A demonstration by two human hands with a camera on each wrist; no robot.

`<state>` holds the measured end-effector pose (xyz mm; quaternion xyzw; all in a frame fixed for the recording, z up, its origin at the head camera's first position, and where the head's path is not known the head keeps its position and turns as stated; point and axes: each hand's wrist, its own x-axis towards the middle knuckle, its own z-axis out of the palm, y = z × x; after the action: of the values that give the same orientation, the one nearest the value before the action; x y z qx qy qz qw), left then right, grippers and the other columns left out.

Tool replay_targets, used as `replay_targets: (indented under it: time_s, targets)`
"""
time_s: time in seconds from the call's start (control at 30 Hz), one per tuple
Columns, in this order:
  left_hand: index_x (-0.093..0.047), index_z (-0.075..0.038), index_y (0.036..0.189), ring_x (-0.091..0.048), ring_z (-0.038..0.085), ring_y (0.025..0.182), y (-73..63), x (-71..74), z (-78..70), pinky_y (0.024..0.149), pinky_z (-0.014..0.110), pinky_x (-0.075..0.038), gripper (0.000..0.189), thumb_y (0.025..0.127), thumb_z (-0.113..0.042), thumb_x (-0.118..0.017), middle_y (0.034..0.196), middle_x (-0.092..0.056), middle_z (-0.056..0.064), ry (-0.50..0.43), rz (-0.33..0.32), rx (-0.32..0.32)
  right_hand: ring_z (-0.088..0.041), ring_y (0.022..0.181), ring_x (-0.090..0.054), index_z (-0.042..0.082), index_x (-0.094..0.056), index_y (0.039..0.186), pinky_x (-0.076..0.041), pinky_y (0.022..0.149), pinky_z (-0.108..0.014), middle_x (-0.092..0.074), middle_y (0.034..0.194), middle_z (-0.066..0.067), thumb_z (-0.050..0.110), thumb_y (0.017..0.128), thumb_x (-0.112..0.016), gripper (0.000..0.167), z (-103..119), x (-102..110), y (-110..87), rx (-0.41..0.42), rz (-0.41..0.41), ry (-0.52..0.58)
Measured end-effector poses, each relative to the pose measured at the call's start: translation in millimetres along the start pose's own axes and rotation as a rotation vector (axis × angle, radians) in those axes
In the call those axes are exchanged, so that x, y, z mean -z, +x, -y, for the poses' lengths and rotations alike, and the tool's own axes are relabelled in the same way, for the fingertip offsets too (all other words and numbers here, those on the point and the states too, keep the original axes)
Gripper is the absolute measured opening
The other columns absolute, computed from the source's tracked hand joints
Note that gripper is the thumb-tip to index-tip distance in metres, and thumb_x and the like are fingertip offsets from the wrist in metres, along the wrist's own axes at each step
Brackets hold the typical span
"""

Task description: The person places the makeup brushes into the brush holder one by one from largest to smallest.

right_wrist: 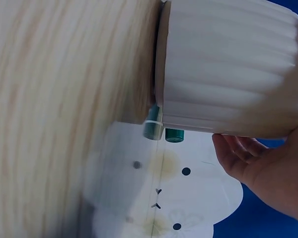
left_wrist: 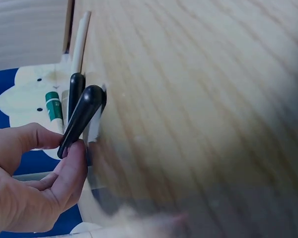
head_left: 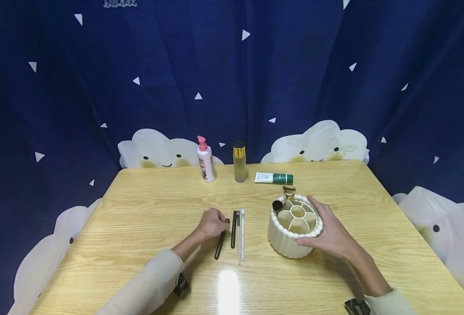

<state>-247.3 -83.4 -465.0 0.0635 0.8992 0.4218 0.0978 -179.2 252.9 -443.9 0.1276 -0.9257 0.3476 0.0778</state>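
My left hand (head_left: 211, 224) pinches a slim black stick (left_wrist: 84, 111) by its far end, between thumb and fingertips. The stick's rounded end points toward me and looks slightly raised in the left wrist view; its other end is hidden by the fingers. Just right of it lie a second black stick (head_left: 233, 231), a thin brush (head_left: 238, 245) with a pale lower handle, and a white brush (head_left: 243, 236). My right hand (head_left: 332, 234) grips the ribbed cream divided holder (head_left: 285, 243) around its right side. A dark-tipped brush (head_left: 277, 205) and a gold-coloured piece (head_left: 289, 192) stand in its back compartments.
Along the table's back stand a white pump bottle (head_left: 206, 164) with a pink top and a yellowish bottle (head_left: 239, 166) with a black-and-gold cap. Right of them lies a white-and-green tube (head_left: 273, 178). A dark blue curtain (head_left: 216, 57) hangs behind the wooden table (head_left: 145, 197).
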Motion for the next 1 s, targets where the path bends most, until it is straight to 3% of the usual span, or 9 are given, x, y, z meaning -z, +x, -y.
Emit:
replay_targets:
  time_s: [0.27, 0.57, 0.77, 1.0]
  targets:
    - [-0.064, 0.005, 0.086, -0.058, 0.011, 0.051, 3.2, 11.2, -7.5, 0.051, 0.027, -0.055, 0.013, 0.077, -0.003, -0.067, 0.076, -0.064, 0.010, -0.110, -0.011, 0.030, -0.048, 0.127, -0.041, 0.013, -0.014, 0.152, -0.034, 0.096, -0.071, -0.036, 0.145, -0.026, 0.043, 0.063, -0.084, 0.117, 2, -4, -3.1, -0.038, 0.009, 0.036]
    - [-0.063, 0.003, 0.093, -0.059, 0.013, 0.060, 5.9, 19.3, -25.0, 0.060, 0.032, -0.058, 0.016, 0.078, -0.001, -0.062, 0.079, -0.061, 0.006, -0.236, -0.039, 0.025, -0.048, 0.131, -0.037, 0.015, -0.013, 0.152, -0.032, 0.097, -0.071, -0.033, 0.149, -0.024, 0.041, 0.069, -0.080, 0.110, 5, 1, -7.5, -0.037, 0.023, 0.032]
    - [-0.062, 0.005, 0.095, -0.059, 0.013, 0.070, 6.5, 21.9, -43.4, 0.072, 0.040, -0.059, 0.018, 0.078, 0.000, -0.063, 0.084, -0.063, 0.010, -0.343, -0.045, -0.036, -0.044, 0.124, -0.046, 0.009, -0.019, 0.150, -0.041, 0.094, -0.064, -0.038, 0.144, -0.023, 0.041, 0.070, -0.081, 0.106, 4, 4, -9.2, -0.040, 0.011, 0.033]
    - [-0.060, 0.008, 0.096, -0.058, 0.009, 0.067, 5.8, 21.6, -72.4, 0.068, 0.035, -0.060, 0.017, 0.079, 0.003, -0.063, 0.082, -0.061, 0.009, -0.453, -0.035, -0.109, -0.038, 0.120, -0.050, 0.005, -0.022, 0.145, -0.043, 0.096, -0.057, -0.045, 0.135, -0.022, 0.042, 0.065, -0.084, 0.108, 4, 2, -8.2, -0.078, -0.011, 0.053]
